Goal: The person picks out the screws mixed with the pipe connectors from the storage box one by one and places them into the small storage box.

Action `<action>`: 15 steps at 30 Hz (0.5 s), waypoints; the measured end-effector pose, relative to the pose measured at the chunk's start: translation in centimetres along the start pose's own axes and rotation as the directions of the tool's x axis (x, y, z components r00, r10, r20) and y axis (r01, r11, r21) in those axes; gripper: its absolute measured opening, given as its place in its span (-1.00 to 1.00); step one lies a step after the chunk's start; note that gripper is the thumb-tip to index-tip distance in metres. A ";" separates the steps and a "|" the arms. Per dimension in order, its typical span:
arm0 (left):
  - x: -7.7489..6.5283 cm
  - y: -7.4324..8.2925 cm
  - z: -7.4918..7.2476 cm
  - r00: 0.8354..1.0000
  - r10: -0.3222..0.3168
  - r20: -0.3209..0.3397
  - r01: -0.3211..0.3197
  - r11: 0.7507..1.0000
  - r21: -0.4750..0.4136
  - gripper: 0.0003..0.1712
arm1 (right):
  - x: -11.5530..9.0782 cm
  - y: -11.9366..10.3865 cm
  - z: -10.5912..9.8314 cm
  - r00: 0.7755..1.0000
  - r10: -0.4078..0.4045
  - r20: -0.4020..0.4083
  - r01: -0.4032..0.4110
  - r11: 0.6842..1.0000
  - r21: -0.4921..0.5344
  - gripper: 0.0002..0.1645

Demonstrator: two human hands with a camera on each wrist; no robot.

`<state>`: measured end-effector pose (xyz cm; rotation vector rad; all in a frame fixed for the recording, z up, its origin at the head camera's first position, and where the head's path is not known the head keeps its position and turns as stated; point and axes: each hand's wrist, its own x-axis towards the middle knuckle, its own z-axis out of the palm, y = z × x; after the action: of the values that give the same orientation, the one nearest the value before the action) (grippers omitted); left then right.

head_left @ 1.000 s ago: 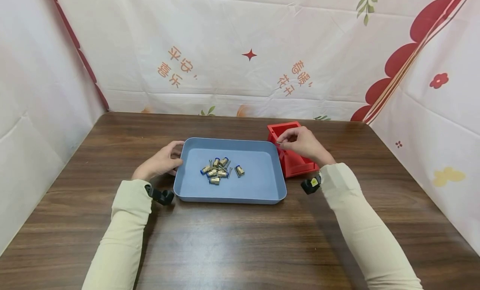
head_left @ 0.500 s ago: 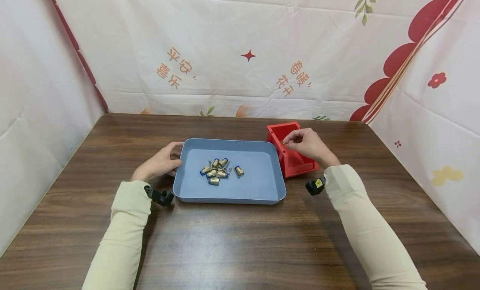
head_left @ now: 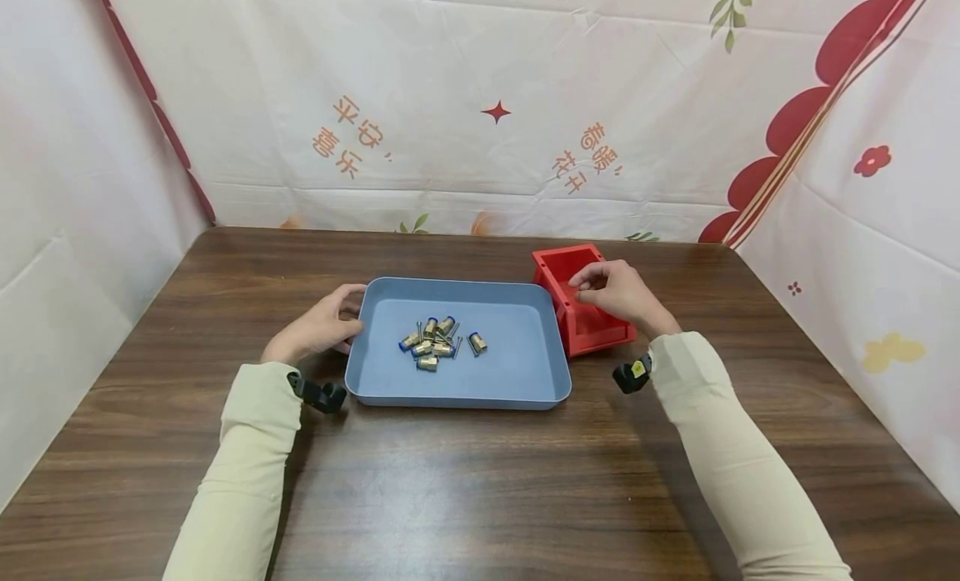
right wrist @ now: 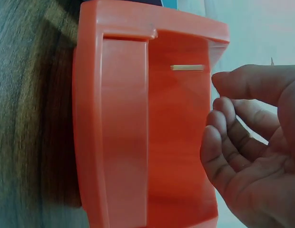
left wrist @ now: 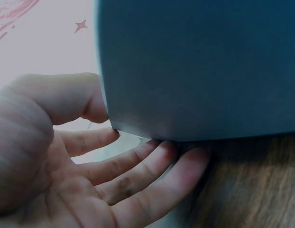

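Note:
My left hand point(head_left: 318, 321) holds the left edge of a shallow blue-grey tray point(head_left: 517, 381), thumb at its rim and fingertips against the outer wall. Inside the tray lie several brass push-in fittings point(head_left: 427, 363) with blue collars, mixed with thin screws point(head_left: 458, 346). Over a red plastic bin point(head_left: 600, 341), right of the tray, my right hand point(head_left: 618, 296) hovers with thumb and fingertips apart and nothing between them. The right wrist view shows a thin pale rod, like a screw point(right wrist: 187, 67), within the bin, away from the fingertips; whether it lies or falls is unclear.
Both containers stand on a dark wood-grain table point(head_left: 465, 489), the bin close against the tray's right side. A white patterned cloth point(head_left: 450, 147) hangs behind the table and along both sides.
The right hand has moved slightly right over the bin. Its thumb and fingertips have parted, letting go of the small thin screw they pinched. The left hand stays at the tray.

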<state>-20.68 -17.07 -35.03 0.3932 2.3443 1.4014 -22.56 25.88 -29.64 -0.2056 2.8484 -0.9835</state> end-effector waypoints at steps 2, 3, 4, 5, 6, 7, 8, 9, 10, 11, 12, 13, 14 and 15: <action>0.0 0.0 0.0 1.000 -0.003 -0.004 0.003 1.000 0.007 -0.22 | 0.0 0.0 0.0 1.000 0.002 -0.001 -0.002 1.000 -0.002 -0.67; 0.0 0.0 0.0 1.000 -0.002 -0.005 0.002 1.000 0.011 -0.23 | 0.0 0.1 0.0 1.000 0.000 -0.001 0.000 1.000 -0.003 -0.66; 0.0 0.0 0.0 1.000 -0.005 -0.008 0.005 1.000 0.014 -0.23 | 0.0 0.1 0.0 1.000 -0.001 -0.002 0.001 1.000 -0.004 -0.65; 0.0 -0.1 0.0 1.000 -0.007 -0.010 0.007 1.000 0.015 -0.23 | 0.0 0.1 0.0 1.000 -0.004 -0.001 0.004 1.000 -0.005 -0.65; 0.0 -0.1 0.0 1.000 -0.010 -0.012 0.011 1.000 0.015 -0.23 | 0.0 0.0 0.0 1.000 -0.009 -0.001 0.009 1.000 -0.006 -0.65; 0.0 -0.1 0.0 1.000 -0.012 -0.014 0.012 1.000 0.016 -0.23 | 0.0 0.0 0.0 1.000 -0.010 0.001 0.010 1.000 -0.006 -0.65; 0.0 0.0 0.0 1.000 -0.016 -0.015 0.016 1.000 0.015 -0.23 | 0.0 0.0 0.0 1.000 -0.013 0.001 0.013 1.000 -0.007 -0.65; 0.0 0.0 0.0 1.000 -0.015 -0.015 0.016 1.000 0.014 -0.23 | 0.1 -0.1 0.0 1.000 -0.014 0.002 0.014 1.000 -0.005 -0.65; 0.0 0.0 0.0 1.000 -0.020 -0.017 0.020 1.000 0.014 -0.23 | 0.1 -0.1 0.0 1.000 -0.014 0.002 0.014 1.000 -0.004 -0.65; 0.0 0.0 0.0 1.000 -0.020 -0.017 0.021 1.000 0.015 -0.23 | 0.1 -0.2 0.0 1.000 -0.015 0.001 0.015 1.000 -0.004 -0.65; 0.1 0.0 0.0 1.000 -0.023 -0.018 0.023 1.000 0.016 -0.23 | 0.1 -0.3 -0.1 1.000 -0.016 0.000 0.016 1.000 -0.004 -0.65; 0.1 0.0 0.0 1.000 -0.025 -0.018 0.025 1.000 0.017 -0.23 | 0.2 -0.3 -0.1 1.000 -0.018 -0.001 0.018 1.000 -0.002 -0.65; 0.1 0.0 0.0 0.999 -0.027 -0.019 0.027 0.999 0.018 -0.23 | 0.2 -0.4 -0.1 1.000 -0.021 -0.003 0.021 1.000 -0.003 -0.64; 0.1 0.0 0.0 0.999 -0.028 -0.020 0.028 0.999 0.020 -0.23 | 0.3 -0.5 -0.1 1.000 -0.024 -0.004 0.024 1.000 -0.004 -0.64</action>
<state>-20.80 -17.04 -35.05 0.3522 2.3726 1.3752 -22.79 25.49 -29.25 -0.2389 2.8586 -0.9839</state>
